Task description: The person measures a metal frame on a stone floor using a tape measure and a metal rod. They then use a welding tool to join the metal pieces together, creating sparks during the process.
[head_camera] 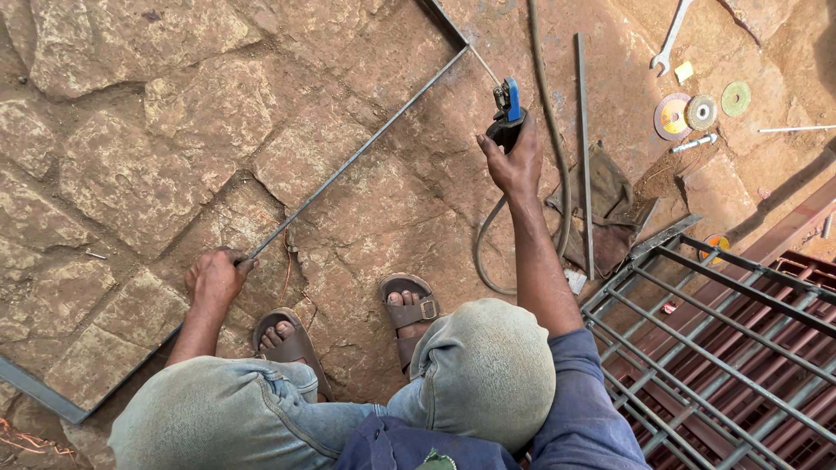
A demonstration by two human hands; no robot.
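I am squatting on a stone floor. My left hand presses down on a long thin steel bar that runs diagonally up to the right, part of a flat metal frame on the ground. My right hand grips a welding electrode holder with a blue head; its thin rod points toward the frame's far corner. A thick cable loops from the holder past my right arm. Both my sandalled feet rest between the hands.
A loose flat steel strip and a dark cloth lie to the right. Grinder discs, a spanner and a bolt sit at the upper right. A dark metal grille fills the lower right.
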